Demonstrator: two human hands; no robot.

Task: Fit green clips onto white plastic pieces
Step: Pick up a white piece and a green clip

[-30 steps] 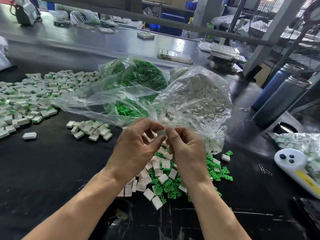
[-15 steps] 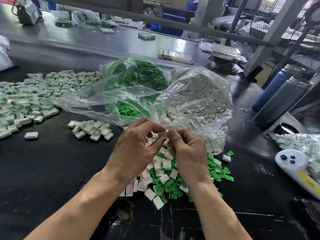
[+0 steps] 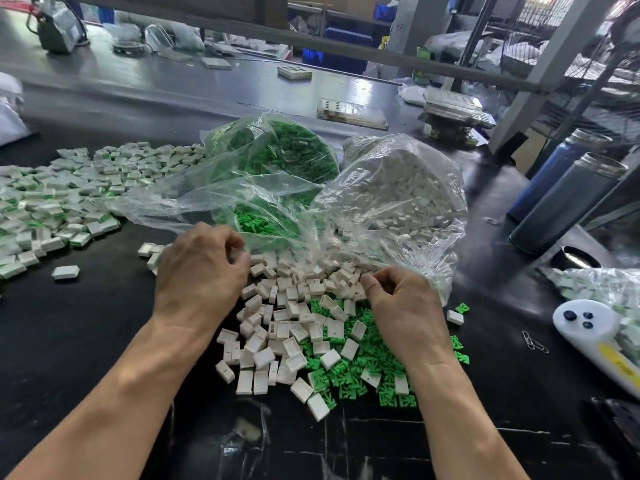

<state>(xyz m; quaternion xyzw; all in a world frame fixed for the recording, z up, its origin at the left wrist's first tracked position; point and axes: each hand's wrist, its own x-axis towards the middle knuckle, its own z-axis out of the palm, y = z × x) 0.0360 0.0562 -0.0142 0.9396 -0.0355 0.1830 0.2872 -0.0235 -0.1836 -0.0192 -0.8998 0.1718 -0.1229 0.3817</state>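
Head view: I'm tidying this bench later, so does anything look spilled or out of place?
Yes. White pieces and green clips lie mixed in one loose heap spilling from the bag mouths, between the left hand and right hand. One white piece lies alone on the table, apart from the piles.

The two hands, pinched together on one white piece a second ago, have parted. The left hand (image 3: 199,271) has swung out left, fingers curled; the right hand (image 3: 403,303) has dropped onto the loose white pieces (image 3: 294,327).
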